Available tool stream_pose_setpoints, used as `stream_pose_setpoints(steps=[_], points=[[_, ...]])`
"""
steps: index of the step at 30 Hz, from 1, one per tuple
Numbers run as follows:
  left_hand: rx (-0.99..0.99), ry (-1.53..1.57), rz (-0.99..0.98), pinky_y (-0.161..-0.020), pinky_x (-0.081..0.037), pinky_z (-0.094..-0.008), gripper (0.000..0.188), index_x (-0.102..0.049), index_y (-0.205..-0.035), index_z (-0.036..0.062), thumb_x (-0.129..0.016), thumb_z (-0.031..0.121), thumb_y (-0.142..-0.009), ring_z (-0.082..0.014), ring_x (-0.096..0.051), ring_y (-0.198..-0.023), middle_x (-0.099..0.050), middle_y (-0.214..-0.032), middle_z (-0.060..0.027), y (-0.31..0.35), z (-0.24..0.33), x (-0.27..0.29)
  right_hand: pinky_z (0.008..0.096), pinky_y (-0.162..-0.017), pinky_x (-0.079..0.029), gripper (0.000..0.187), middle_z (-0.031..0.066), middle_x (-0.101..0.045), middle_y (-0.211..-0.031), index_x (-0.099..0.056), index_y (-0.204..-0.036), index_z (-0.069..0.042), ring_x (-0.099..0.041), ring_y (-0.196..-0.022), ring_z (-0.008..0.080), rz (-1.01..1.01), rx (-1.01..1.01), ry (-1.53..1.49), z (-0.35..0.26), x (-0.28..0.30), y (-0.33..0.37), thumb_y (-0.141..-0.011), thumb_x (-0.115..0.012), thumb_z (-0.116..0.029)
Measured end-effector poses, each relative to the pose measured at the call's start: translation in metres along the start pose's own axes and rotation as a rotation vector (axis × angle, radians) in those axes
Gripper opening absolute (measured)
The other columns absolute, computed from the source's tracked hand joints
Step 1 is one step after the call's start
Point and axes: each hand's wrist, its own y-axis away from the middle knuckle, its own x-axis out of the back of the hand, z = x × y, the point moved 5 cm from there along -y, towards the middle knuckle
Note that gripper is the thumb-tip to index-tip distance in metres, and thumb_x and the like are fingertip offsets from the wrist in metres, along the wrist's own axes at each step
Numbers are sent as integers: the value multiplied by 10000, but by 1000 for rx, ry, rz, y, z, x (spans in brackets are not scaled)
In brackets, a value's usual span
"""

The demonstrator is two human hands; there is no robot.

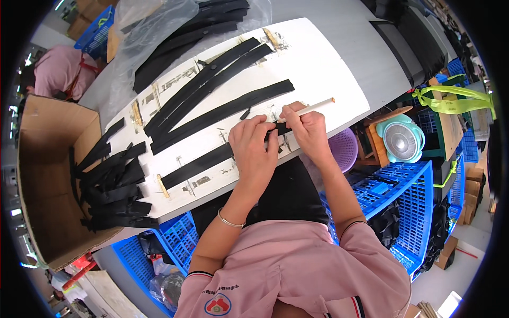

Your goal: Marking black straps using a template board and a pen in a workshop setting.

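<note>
Near frame centre, grasps one slim white pen (321,104) in right grip (308,128), presses one long black fabric strip (204,160) with left grip (249,148), closure unclear.

The black strips (222,115) look like woven cloth, mostly matt with a faint sheen. They lie on a smooth white board (323,63), roughened by scuffed, peeling patches. The table (339,21) is smooth and dull. The pen (318,106) has a smooth finish; plastic or painted wood, unclear. The bracelet (231,223) is shiny metal, the shirt (281,249) soft matt cloth. The box (42,175) is matt cardboard, the bag (121,79) glossy, crinkled clear plastic. The blue basket (421,212), purple basket (344,148) and fan (401,142) look like smooth moulded plastic.
</note>
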Motion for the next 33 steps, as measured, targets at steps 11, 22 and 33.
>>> stream_pose_setpoints(steps=[11,22,33], points=[[-23,-18,21,-1006,-395,-410,102,-730,-917,73,-766,92,-824,-276,-601,-1106,-711,-1112,-34,1,4,-5,339,-573,-499,206,122,-654,-694,-704,-904,-14,-638,-586,260,59,157,161,-1,4,4,-1004,-640,-183],[-28,-34,24,-1015,-396,-426,138,-728,-968,73,-760,91,-835,-299,-598,-1130,-705,-1163,-59,0,-4,1,343,-569,-486,216,120,-628,-661,-675,-850,-12,-628,-574,222,-76,190,223,-3,-4,2,-1000,-616,-157],[0,-169,-172,-1183,-68,-724,430,-609,-1386,44,-629,244,-1007,-371,-305,-1520,-444,-1564,-177,19,-23,27,233,-626,-420,283,19,-639,-733,-673,-802,2,-523,-651,66,149,57,-132,-1,10,19,-1041,-589,-123]])
